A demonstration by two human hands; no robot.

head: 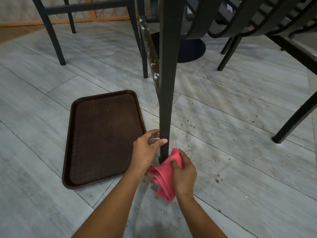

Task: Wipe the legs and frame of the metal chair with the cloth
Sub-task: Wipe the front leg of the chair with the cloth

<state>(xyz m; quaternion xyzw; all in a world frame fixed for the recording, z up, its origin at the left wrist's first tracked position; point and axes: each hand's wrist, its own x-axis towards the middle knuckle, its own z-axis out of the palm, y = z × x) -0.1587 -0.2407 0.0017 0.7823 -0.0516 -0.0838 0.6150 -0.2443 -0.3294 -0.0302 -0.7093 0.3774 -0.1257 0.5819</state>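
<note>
A dark metal chair leg (167, 86) runs down the middle of the view to the floor. My left hand (147, 148) grips this leg just above its foot, thumb across the front. My right hand (184, 174) holds a crumpled pink cloth (165, 177) pressed against the very bottom of the leg, hiding the foot. Behind the leg a rusty, paint-flecked crossbar (151, 54) of the frame slants down. The chair's curved black seat frame (240, 19) is at the top right.
A brown plastic tray (68, 152) lies flat on the grey tiled floor left of the leg. Other dark chair legs (53, 36) stand at the back left and at the right (295, 121). A round black table base (193, 48) sits behind. Dirt specks dot the floor.
</note>
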